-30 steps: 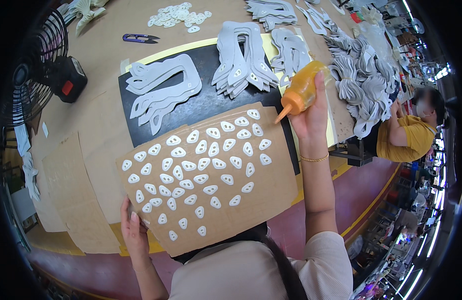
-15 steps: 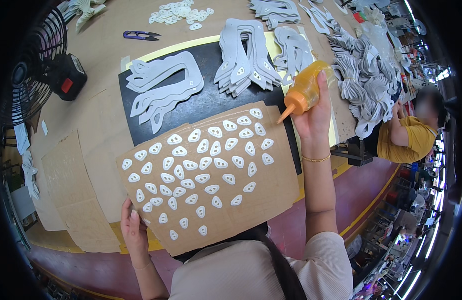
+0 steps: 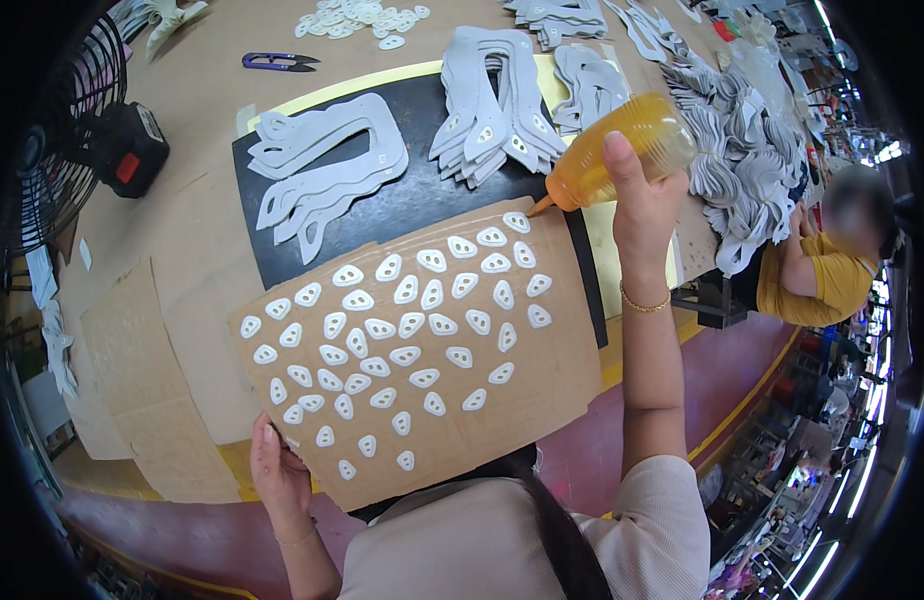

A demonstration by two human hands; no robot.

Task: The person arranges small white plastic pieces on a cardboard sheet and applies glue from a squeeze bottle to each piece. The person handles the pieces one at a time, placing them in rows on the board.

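Note:
My right hand (image 3: 644, 215) grips an orange-yellow squeeze bottle (image 3: 627, 150), tilted so its narrow nozzle points down and left. The tip hovers at, or touches, the upper right of a brown cardboard sheet (image 3: 542, 385); which one I cannot tell. Many small white eyelet pieces (image 3: 411, 325), rounded triangles with two holes, lie spread over that sheet. At the sheet's lower left edge, my left hand (image 3: 281, 470) holds on with fingers partly hidden underneath. Beyond it, stacks of grey shoe-upper pieces (image 3: 347, 150) rest on a black board (image 3: 422, 210).
Blue thread snips (image 3: 279, 62) and a pile of loose white pieces (image 3: 357, 18) lie at the back. A black fan (image 3: 77, 120) stands on the left. Heaped grey pieces (image 3: 727, 150) cover the right side, near a person in a yellow top (image 3: 827, 275).
My right hand has tipped the bottle flatter, bringing its nozzle left and up to the sheet's top right pieces. My left hand has slid slightly down along the edge.

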